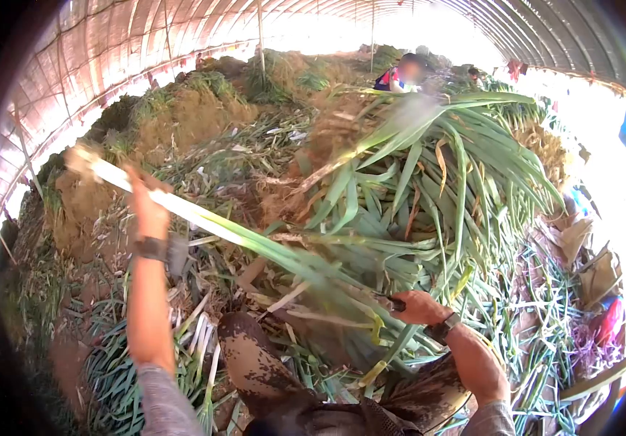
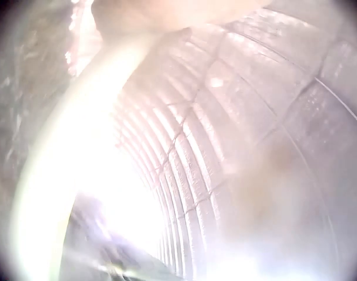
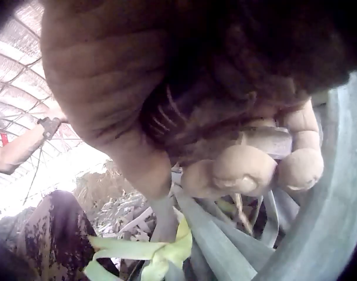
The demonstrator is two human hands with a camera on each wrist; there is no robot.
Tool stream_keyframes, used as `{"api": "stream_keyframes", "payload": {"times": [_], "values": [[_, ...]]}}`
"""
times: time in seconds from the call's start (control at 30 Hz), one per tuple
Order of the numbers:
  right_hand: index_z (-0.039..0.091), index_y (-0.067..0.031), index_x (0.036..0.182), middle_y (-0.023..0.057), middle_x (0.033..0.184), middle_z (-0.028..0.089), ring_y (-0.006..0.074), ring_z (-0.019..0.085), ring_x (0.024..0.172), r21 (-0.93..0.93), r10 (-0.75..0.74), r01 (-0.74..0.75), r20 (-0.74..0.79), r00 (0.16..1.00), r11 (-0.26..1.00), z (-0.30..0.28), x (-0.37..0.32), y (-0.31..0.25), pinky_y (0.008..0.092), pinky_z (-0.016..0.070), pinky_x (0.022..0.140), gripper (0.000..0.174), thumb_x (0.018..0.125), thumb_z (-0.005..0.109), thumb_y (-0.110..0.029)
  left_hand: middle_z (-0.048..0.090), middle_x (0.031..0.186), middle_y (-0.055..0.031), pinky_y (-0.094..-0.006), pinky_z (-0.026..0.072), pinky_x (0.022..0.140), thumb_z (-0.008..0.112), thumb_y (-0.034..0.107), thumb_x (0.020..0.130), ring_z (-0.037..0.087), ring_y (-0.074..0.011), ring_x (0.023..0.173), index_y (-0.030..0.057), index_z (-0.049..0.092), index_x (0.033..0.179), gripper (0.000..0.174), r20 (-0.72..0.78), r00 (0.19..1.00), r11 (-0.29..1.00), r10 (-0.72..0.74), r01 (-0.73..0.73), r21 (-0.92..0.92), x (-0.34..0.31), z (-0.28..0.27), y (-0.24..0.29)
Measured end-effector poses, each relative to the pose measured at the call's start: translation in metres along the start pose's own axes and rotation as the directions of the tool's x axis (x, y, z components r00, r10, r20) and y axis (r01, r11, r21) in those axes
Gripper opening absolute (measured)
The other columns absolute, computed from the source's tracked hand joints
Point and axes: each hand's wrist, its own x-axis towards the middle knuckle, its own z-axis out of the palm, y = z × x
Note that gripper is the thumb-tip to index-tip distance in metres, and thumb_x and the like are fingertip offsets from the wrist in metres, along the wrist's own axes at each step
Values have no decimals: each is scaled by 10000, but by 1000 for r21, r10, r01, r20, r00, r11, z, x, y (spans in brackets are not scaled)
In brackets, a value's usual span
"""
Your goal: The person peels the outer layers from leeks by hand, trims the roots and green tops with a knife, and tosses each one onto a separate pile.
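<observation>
My left hand grips a long green onion by its white shank, near the blurred root end. The stalk slants down to the right, its green leaves running toward my right hand. In the left wrist view the onion's pale shank is washed out below part of the left hand. My right hand's fingers curl round a dark handle of a tool. The right wrist view shows the handle's ridges inside the palm; I cannot tell what the tool's working end is.
A big heap of green onions rises in front of me. More onions lie by my left leg and to the right. Another person is behind the heap. A red bag lies at the right, under the arched tunnel roof.
</observation>
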Motion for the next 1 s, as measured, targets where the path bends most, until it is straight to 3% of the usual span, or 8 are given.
{"api": "stream_keyframes", "payload": {"times": [0.2,0.37,0.43,0.57,0.73,0.9,0.93,1.0], "values": [[684,-121,1140,180,843,684,365,664,782,-29,83,-82,28,996,996,2,4,-2,448,525,695,405,787,696,-321,469,526,9,-286,334,445,621,468,938,434,-104,452,114,547,650,462,143,832,559,536,-477,678,61,-32,151],[695,-97,1049,180,831,684,377,663,787,-67,67,-70,-48,997,995,8,4,5,465,526,717,357,785,670,-336,638,691,-130,-412,489,585,645,584,869,614,-254,621,-42,650,924,629,215,926,-369,310,-91,925,70,-150,149],[693,-84,1012,185,823,681,383,661,790,-110,71,-78,-65,995,991,9,4,1,473,522,723,342,785,662,-338,680,884,-239,-466,509,744,700,405,819,662,-384,867,-4,581,1201,572,487,871,-494,-61,-451,744,68,-265,98],[685,-78,1008,209,862,685,404,657,840,-181,148,-126,109,983,975,8,8,-9,486,518,783,329,803,625,-329,697,768,-169,-402,496,658,684,357,840,642,-305,673,-23,701,963,400,294,791,-142,-537,-429,892,-27,-234,9],[685,-69,971,203,805,675,422,644,788,-199,228,-223,-1,974,954,15,31,-8,503,514,720,323,809,612,-339,725,957,-139,-340,600,731,613,388,950,719,-208,837,21,656,1101,398,335,516,523,-789,276,807,-120,-85,-80],[677,-74,975,193,826,687,404,661,782,-197,205,-173,151,967,965,14,37,-31,502,521,698,311,809,629,-332,695,998,-114,-369,587,714,572,268,989,692,-205,854,14,628,1160,311,325,242,372,-914,186,909,-186,-58,-197],[677,-79,994,189,839,692,389,669,800,-183,322,-298,116,940,937,17,38,-30,494,524,705,313,808,636,-328,669,894,-89,-394,553,662,571,199,977,659,-216,784,-6,599,1199,303,460,226,459,-859,-60,886,-189,-95,-264],[675,-81,1028,189,867,691,368,672,857,-243,302,-265,125,945,933,10,38,-27,471,522,743,338,808,657,-338,621,774,-77,-409,490,705,553,152,968,611,-218,756,-33,559,1221,314,303,379,349,-875,58,935,-211,-92,-274]]}}
